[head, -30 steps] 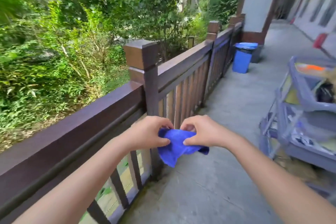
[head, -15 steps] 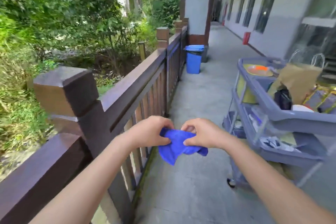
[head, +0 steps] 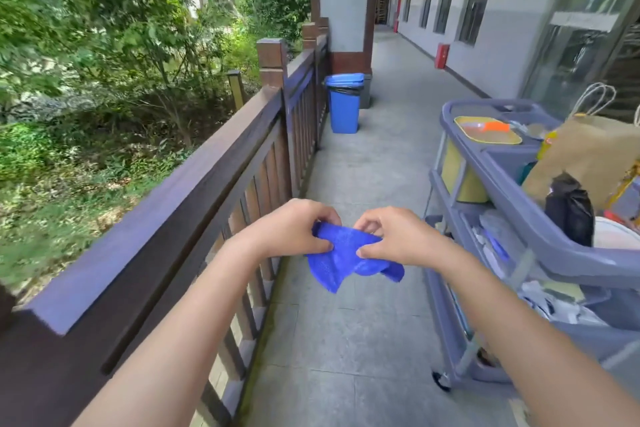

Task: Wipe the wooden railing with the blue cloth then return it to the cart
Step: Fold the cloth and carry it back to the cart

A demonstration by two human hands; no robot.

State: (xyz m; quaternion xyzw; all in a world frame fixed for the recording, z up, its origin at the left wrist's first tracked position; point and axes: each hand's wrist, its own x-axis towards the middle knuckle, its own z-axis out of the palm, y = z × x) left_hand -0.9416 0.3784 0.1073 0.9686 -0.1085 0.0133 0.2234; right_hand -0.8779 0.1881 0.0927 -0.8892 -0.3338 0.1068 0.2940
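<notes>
Hanging blue cloth [head: 341,258] below both hands' grip

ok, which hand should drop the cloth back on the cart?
Probably right. Both hands pinch the blue cloth, but the right hand is nearer the cart; the left hand sits on the railing side.

Grey paved floor [head: 363,340]: cart [head: 540,253], blue bin [head: 344,107].
</notes>
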